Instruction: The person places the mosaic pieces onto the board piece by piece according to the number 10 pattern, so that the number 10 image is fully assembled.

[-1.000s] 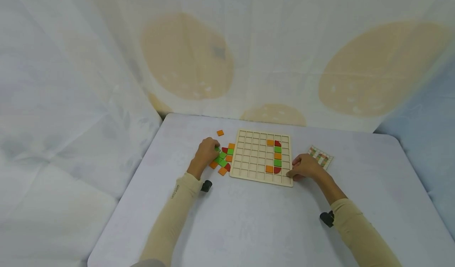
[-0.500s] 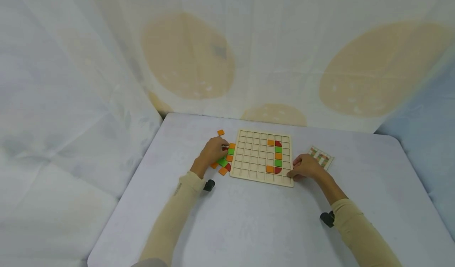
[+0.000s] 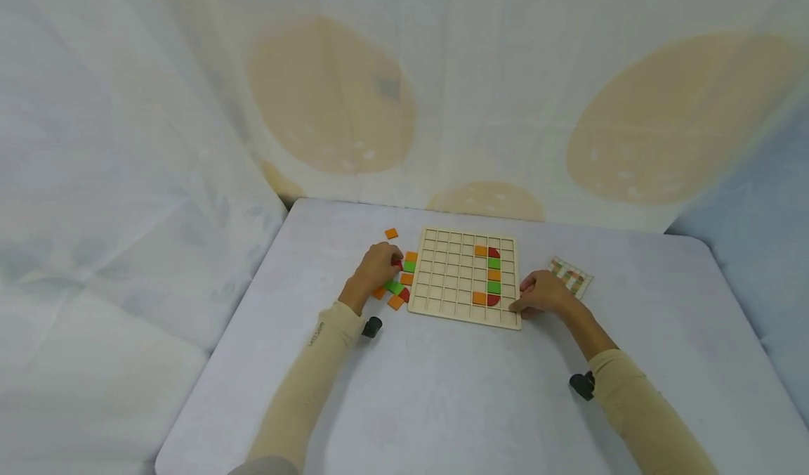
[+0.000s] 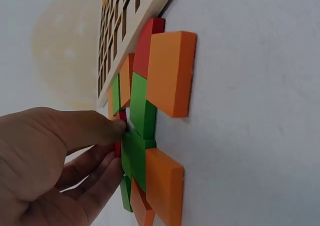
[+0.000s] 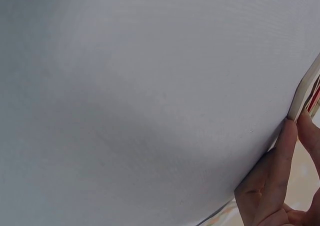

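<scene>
Red wooden tile now pinched in my left hand, off the green one; right hand grips gridded wooden board's right edge on white tabletop, draped cloth behind

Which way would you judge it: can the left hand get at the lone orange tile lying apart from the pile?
Probably yes: the lone orange tile lies on bare table just beyond the left hand, nothing between them.

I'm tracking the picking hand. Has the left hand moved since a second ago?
Yes. The left hand has shifted right, toward the grid board, and now pinches a red tile.
</scene>
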